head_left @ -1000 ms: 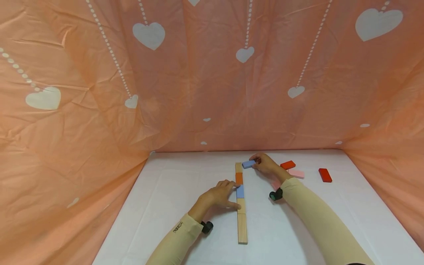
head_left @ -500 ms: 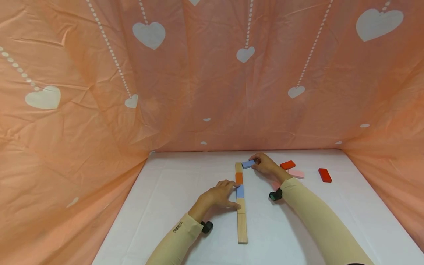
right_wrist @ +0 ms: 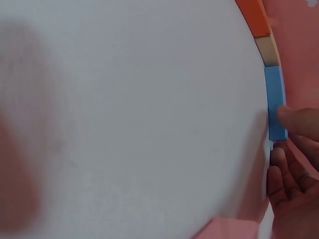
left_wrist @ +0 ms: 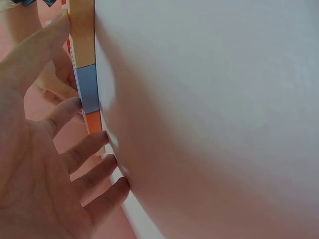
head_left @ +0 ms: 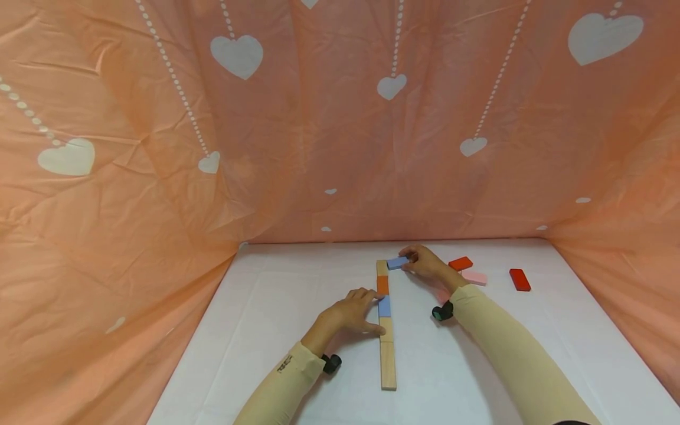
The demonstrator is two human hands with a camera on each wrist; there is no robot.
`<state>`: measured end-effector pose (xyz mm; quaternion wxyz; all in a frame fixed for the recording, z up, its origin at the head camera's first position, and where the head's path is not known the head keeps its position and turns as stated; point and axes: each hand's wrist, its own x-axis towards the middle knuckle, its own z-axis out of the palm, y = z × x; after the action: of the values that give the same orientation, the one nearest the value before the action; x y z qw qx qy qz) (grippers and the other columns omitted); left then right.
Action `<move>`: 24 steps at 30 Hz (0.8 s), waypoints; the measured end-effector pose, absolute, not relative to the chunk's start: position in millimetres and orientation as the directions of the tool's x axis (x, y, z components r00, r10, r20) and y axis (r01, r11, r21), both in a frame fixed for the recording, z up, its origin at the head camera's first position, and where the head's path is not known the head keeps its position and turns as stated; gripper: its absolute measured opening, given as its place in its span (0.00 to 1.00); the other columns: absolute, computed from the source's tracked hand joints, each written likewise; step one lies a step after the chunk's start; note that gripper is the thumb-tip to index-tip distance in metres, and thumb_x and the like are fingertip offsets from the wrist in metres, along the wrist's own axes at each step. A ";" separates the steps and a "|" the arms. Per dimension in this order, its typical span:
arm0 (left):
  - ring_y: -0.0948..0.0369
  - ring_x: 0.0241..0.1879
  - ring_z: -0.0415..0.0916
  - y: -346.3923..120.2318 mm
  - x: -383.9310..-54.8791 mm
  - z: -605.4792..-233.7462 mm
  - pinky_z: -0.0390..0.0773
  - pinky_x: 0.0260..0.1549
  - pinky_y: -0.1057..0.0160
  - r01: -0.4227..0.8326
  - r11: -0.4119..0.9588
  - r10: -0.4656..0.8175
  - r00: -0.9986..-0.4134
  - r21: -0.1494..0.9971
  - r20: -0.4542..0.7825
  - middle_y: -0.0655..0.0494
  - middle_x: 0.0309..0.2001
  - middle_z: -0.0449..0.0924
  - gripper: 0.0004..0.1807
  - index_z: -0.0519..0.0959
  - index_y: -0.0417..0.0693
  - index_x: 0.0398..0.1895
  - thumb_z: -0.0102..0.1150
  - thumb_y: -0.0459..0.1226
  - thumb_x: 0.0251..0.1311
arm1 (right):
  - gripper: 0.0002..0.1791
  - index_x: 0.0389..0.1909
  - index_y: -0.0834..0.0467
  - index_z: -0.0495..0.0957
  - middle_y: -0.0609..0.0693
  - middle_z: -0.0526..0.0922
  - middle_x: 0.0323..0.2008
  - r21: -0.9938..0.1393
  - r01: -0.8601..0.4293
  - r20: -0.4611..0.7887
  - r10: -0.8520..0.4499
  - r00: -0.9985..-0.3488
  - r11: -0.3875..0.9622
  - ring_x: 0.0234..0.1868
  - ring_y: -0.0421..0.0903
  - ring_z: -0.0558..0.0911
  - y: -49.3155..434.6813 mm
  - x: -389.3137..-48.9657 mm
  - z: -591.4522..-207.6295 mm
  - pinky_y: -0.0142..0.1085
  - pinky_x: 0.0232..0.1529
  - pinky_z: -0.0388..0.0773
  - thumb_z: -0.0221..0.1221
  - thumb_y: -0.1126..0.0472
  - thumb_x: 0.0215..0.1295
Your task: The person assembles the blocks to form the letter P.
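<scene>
A straight row of wooden blocks runs away from me in the head view: a plain block [head_left: 388, 366] nearest, another plain one [head_left: 386, 329], a blue block [head_left: 384, 306], an orange block [head_left: 382, 285] and a plain block [head_left: 382, 268] at the far end. My left hand [head_left: 352, 313] lies along the row's left side, fingers spread, with index finger and thumb touching it. My right hand [head_left: 423, 261] pinches a second blue block [right_wrist: 275, 102] between thumb and fingers. This block lies crosswise, its left end at the right side of the far plain block.
Right of my right hand lie a red block [head_left: 460, 263] and a pink block [head_left: 474, 277]. Another pink block [head_left: 442, 295] is partly hidden under my right wrist. A second red block [head_left: 520, 280] lies farther right. An orange curtain [head_left: 340, 147] hangs around the white table [head_left: 297, 277].
</scene>
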<state>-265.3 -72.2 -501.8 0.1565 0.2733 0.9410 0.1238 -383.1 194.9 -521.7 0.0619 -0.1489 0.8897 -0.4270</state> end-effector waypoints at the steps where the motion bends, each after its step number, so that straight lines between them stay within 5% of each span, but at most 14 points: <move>1: 0.48 0.74 0.65 -72.1 -265.3 -502.0 0.76 0.68 0.43 0.478 0.819 0.555 -0.801 0.318 -0.225 0.48 0.73 0.68 0.48 0.64 0.56 0.80 0.73 0.61 0.62 | 0.18 0.59 0.67 0.81 0.63 0.82 0.53 -0.779 -0.213 0.018 -0.318 -0.948 0.590 0.51 0.58 0.79 196.4 -383.2 -522.2 0.35 0.40 0.83 0.68 0.67 0.71; 10: 0.48 0.75 0.64 -73.0 -265.4 -501.8 0.74 0.69 0.41 0.464 0.817 0.552 -0.802 0.342 -0.229 0.48 0.74 0.68 0.48 0.64 0.57 0.81 0.73 0.61 0.63 | 0.18 0.62 0.65 0.81 0.62 0.82 0.56 -0.756 -0.254 0.068 -0.314 -0.947 0.603 0.58 0.61 0.79 212.7 -374.7 -509.7 0.56 0.63 0.79 0.63 0.63 0.77; 16: 0.48 0.75 0.63 -73.8 -266.6 -504.3 0.73 0.70 0.42 0.469 0.812 0.557 -0.801 0.347 -0.222 0.48 0.74 0.67 0.48 0.64 0.57 0.81 0.74 0.61 0.62 | 0.17 0.61 0.69 0.81 0.67 0.81 0.58 -0.725 -0.345 0.161 -0.341 -0.926 0.596 0.56 0.63 0.79 235.5 -368.7 -499.5 0.58 0.61 0.78 0.62 0.68 0.75; 24: 0.48 0.76 0.63 -74.2 -267.5 -507.1 0.73 0.71 0.41 0.465 0.811 0.557 -0.801 0.355 -0.222 0.48 0.75 0.66 0.49 0.64 0.58 0.81 0.74 0.61 0.62 | 0.17 0.62 0.66 0.81 0.66 0.80 0.59 -0.700 -0.296 0.117 -0.304 -0.945 0.650 0.58 0.63 0.77 273.2 -363.1 -496.5 0.47 0.53 0.82 0.63 0.66 0.75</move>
<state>-267.5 -74.2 -507.1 0.1597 0.2723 0.9380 0.1431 -363.1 273.2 -496.5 0.0055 -0.1652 0.9083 -0.3842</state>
